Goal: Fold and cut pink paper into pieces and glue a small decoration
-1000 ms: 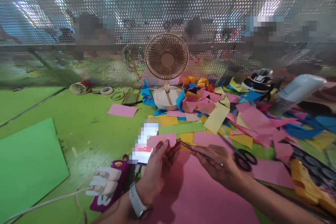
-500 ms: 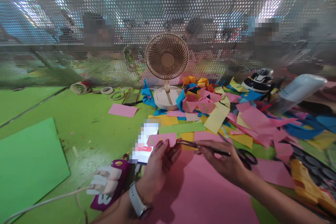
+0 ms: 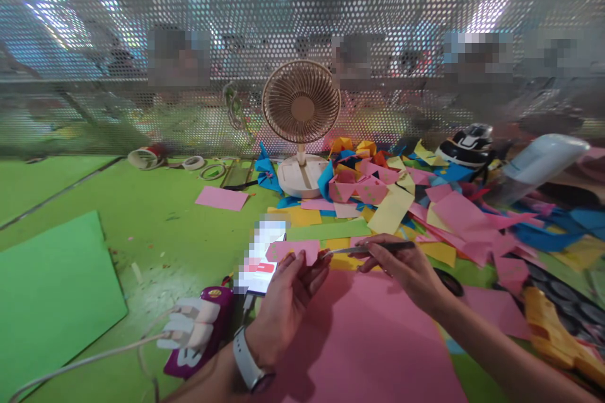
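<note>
My left hand [image 3: 288, 299] is closed in a pinch on a small pink piece of paper [image 3: 293, 250], held up over a large pink sheet [image 3: 368, 352]. A watch sits on that wrist. My right hand [image 3: 406, 267] grips thin metal tweezers [image 3: 359, 250] that lie almost level, their tip at the right edge of the pink piece beside my left fingertips. Black-handled scissors [image 3: 449, 282] lie on the table just behind my right hand, mostly hidden by it.
A phone [image 3: 259, 258] leans by a purple power bank [image 3: 203, 334] with a white cable. A small desk fan [image 3: 301, 119] stands at the back before a perforated screen. Coloured paper scraps [image 3: 425, 208] pile up on the right; a green sheet [image 3: 47, 289] lies left; tape rolls [image 3: 191, 162] behind.
My right hand has risen and swung the tweezers from a downward slant to nearly level, the tip staying at the pink piece. The hand now covers most of the scissors. My left hand barely moved.
</note>
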### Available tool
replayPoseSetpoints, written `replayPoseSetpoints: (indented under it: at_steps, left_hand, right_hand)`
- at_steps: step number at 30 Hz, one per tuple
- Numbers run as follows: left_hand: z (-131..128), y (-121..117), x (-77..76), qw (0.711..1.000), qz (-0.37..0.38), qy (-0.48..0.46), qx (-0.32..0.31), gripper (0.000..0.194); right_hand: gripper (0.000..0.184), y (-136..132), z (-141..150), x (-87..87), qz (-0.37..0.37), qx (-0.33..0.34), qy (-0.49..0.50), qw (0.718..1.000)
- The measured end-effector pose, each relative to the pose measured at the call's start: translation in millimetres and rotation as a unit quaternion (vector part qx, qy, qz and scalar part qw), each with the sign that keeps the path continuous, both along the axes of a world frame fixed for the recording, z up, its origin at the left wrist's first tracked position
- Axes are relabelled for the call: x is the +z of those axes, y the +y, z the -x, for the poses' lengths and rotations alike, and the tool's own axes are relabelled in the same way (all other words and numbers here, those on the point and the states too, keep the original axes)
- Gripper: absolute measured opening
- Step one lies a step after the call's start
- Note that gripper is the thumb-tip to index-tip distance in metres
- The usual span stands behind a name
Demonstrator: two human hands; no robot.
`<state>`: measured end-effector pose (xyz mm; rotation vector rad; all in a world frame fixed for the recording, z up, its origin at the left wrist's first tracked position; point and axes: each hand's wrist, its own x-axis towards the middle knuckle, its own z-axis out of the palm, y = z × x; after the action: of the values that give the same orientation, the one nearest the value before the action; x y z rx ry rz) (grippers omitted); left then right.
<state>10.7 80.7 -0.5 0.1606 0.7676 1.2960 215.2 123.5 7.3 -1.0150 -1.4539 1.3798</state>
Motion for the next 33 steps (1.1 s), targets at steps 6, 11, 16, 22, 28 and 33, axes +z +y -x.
replayPoseSetpoints:
  at_steps: [6, 11, 16, 22, 28, 33]
  left_hand:
    - [-0.8, -0.5, -1.3, 1.000, -0.001, -0.001, 0.006, 0.014]
    - [-1.5, -1.9, -2.5, 1.000, -0.008, 0.006, 0.012, 0.016]
    - [-1.6, -1.9, -2.1, 1.000, -0.009, 0.009, 0.000, 0.018]
    - [-3.1, -0.8, -2.3, 1.000, -0.004, 0.016, 0.008, 0.017]
    - [-2.7, -1.3, -3.9, 1.000, -0.004, 0.019, 0.007, 0.021]
    - [-3.9, -1.8, -3.7, 1.000, -0.020, 0.022, 0.002, 0.020]
  right_hand:
    - [0.029, 2.6, 0.5, -4.5, 0.031, -0.009, 0.023, 0.999]
    - [0.031, 2.8, 0.5, -7.3, 0.033, -0.019, 0.008, 0.999]
    - [0.032, 2.8, 0.7, -8.0, 0.043, -0.020, 0.017, 0.999]
    - [0.031, 3.7, 0.7, -9.0, 0.040, -0.025, 0.033, 0.998]
    - [0.033, 5.8, -0.2, -11.4, 0.041, -0.025, 0.030, 0.998]
    - [0.034, 5.8, 0.6, -11.8, 0.056, -0.028, 0.041, 0.997]
